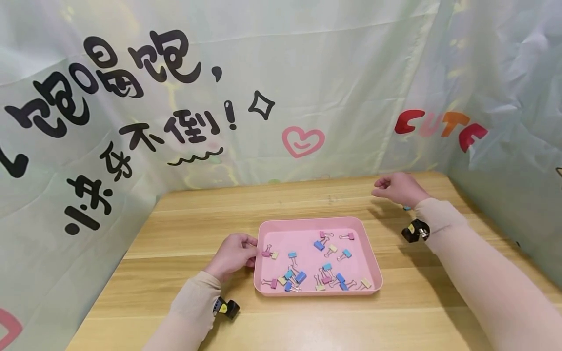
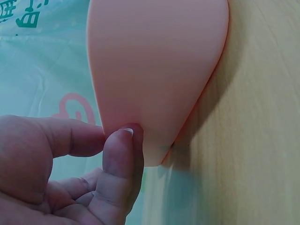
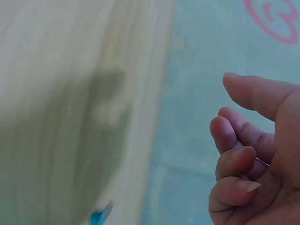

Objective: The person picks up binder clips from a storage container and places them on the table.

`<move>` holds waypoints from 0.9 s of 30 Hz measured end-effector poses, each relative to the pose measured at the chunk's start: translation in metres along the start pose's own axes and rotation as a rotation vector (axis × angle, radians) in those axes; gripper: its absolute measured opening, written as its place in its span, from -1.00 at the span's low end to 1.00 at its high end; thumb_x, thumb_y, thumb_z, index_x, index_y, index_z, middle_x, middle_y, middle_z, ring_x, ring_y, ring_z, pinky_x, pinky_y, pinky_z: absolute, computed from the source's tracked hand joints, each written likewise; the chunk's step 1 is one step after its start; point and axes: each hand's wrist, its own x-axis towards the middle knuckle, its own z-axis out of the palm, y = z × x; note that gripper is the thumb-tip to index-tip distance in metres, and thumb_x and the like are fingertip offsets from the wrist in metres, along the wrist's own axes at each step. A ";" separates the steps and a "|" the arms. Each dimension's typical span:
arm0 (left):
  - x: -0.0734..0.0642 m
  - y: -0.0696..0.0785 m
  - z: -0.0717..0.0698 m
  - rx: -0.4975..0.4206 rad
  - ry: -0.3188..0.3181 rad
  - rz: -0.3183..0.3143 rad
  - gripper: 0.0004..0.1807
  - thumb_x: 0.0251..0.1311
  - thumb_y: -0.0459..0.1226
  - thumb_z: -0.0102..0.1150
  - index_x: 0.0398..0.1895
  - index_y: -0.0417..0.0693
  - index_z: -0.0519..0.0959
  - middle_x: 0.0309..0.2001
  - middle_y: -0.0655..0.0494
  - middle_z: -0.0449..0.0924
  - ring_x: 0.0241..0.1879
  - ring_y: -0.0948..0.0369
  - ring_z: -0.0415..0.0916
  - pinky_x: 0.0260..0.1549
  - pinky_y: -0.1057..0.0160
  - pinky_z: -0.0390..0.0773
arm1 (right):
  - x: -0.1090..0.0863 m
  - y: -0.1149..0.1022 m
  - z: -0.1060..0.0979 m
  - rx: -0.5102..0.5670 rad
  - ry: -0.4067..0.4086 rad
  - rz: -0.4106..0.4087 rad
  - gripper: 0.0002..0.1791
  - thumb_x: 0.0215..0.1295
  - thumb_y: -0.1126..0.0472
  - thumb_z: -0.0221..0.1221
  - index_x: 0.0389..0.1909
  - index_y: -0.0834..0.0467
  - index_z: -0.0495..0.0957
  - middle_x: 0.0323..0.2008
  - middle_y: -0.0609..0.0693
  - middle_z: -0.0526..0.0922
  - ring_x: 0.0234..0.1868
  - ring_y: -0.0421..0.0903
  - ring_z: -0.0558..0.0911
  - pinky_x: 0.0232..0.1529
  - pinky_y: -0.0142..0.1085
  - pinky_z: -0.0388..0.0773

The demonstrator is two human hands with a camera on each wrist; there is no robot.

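My left hand (image 1: 234,256) is at the left side of a pink tray (image 1: 307,294). In the left wrist view, its fingertips pinch the rim of the tray wall (image 2: 159,61). Inside the tray lie several binder clips in pink, yellow, light blue and dark blue, among them a dark blue clip (image 1: 319,245) and a pink clip (image 1: 350,236). Over the table's back right, my right hand (image 1: 398,189) hovers with loosely curled fingers and nothing between thumb and fingertips. Below that wrist, a light blue binder clip (image 3: 97,217) lies on the table, mostly hidden in the head view.
The wooden table (image 1: 197,219) ends at the back against a pale curtain (image 1: 342,97) with printed lettering and a pink heart. More curtain hangs along the left and right sides. Small black cameras sit on both wrists, the right one (image 1: 414,230) close over the table.
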 end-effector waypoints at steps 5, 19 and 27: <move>0.000 0.001 0.001 -0.002 0.002 0.002 -0.78 0.11 -0.51 0.15 -0.15 -0.42 0.54 -0.38 -0.13 0.57 -0.51 0.16 0.54 -0.50 0.23 0.63 | 0.009 -0.036 0.010 0.035 -0.012 -0.055 -0.54 0.23 -0.03 0.26 -0.03 0.25 0.59 -0.16 0.11 0.63 -0.14 0.03 0.57 -0.11 -0.06 0.50; 0.001 -0.001 0.000 0.006 -0.008 0.004 -0.76 0.12 -0.49 0.15 -0.13 -0.43 0.53 -0.37 -0.14 0.57 -0.51 0.17 0.54 -0.49 0.23 0.64 | 0.015 -0.143 0.070 0.043 -0.119 -0.333 -0.78 0.20 0.09 0.30 -0.18 0.09 0.66 -0.35 -0.13 0.65 -0.31 -0.17 0.57 -0.20 -0.25 0.53; 0.002 -0.002 0.000 -0.014 -0.016 -0.004 -0.76 0.13 -0.51 0.14 -0.12 -0.45 0.51 -0.38 -0.15 0.59 -0.48 0.14 0.56 -0.48 0.22 0.63 | 0.001 -0.179 0.100 0.050 -0.212 -0.394 -0.80 0.16 0.10 0.34 -0.23 0.09 0.68 -0.42 -0.19 0.62 -0.36 -0.21 0.53 -0.26 -0.32 0.52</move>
